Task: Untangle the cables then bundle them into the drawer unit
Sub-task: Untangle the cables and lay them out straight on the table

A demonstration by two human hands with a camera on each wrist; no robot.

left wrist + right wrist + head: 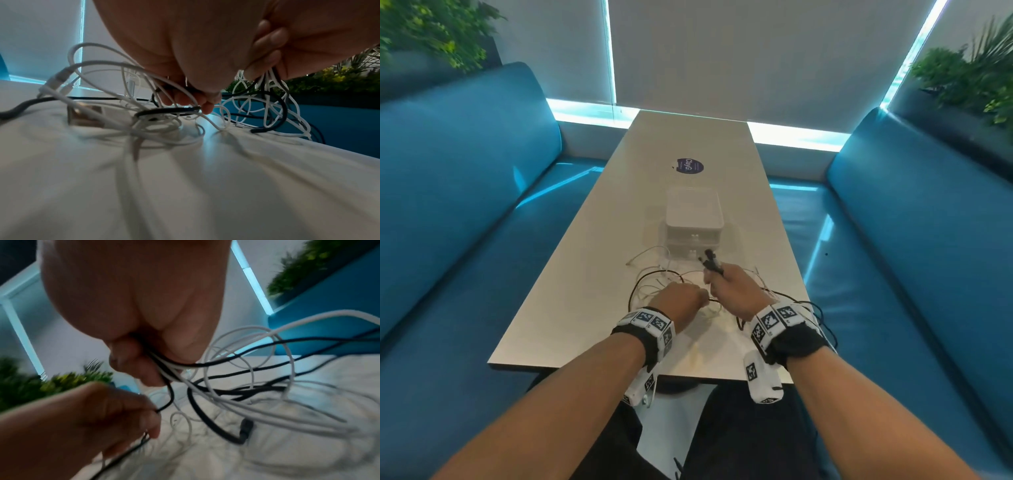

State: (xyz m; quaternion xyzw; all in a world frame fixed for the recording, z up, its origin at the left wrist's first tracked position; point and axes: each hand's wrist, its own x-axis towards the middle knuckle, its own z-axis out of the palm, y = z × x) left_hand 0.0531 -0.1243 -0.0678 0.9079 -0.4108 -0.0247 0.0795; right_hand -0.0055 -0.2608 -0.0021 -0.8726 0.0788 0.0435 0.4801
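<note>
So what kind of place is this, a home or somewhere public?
Probably a café or office lounge booth: blue benches flank a long table, with planters behind.

Cables (654, 284) smooth, rubbery; drawer unit (693, 219) translucent plastic; table (571, 308) matt; benches (448, 192) glossy leatherette.

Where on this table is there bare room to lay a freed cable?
Bare tabletop lies left of the cable tangle, and beyond the drawer unit around the dark sticker. Between the drawer unit and both hands it is crowded.
</note>
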